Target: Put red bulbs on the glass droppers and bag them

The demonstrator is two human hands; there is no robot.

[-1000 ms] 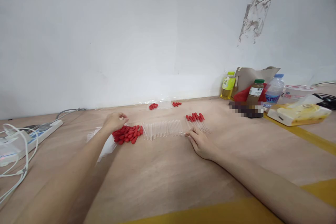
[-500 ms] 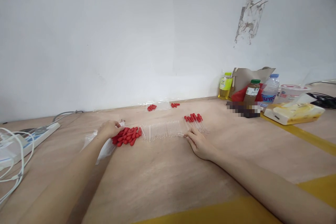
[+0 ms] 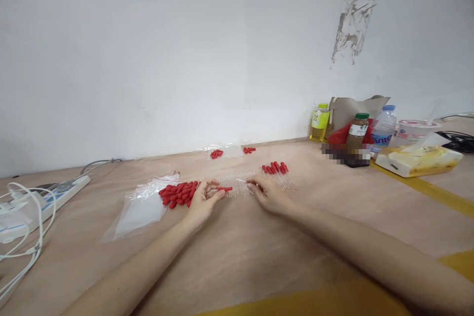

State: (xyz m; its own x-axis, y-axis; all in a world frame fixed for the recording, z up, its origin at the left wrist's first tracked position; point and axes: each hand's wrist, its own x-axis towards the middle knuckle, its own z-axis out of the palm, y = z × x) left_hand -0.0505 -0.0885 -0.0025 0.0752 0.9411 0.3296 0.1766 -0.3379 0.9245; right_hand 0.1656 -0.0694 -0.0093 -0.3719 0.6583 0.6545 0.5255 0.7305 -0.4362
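Pinched in my left hand [image 3: 202,205] is a red rubber dropper bulb [image 3: 225,189], its narrow end pointing right. My right hand [image 3: 272,194] grips a thin clear glass tube [image 3: 242,181] whose free end points left toward the bulb; the two are apart. Under and between my hands lies a row of similar tubes [image 3: 234,192], partly covered by my fingers. Left of my left hand is a pile of red bulbs [image 3: 177,193]. Just beyond my right hand lie several droppers [image 3: 274,168], tubes with red bulbs on their ends.
Clear plastic bags [image 3: 142,213] lie at left, near a power strip [image 3: 68,201] with white cables. By the wall are small bags of red bulbs [image 3: 216,154]. Bottles [image 3: 358,129], a grey bag [image 3: 338,108] and a tissue pack [image 3: 418,160] stand at back right.
My left hand has moved right from the bulb pile, bringing one red bulb with it. My right hand has shifted slightly left and up with the glass tube. The plastic bags are now uncovered.
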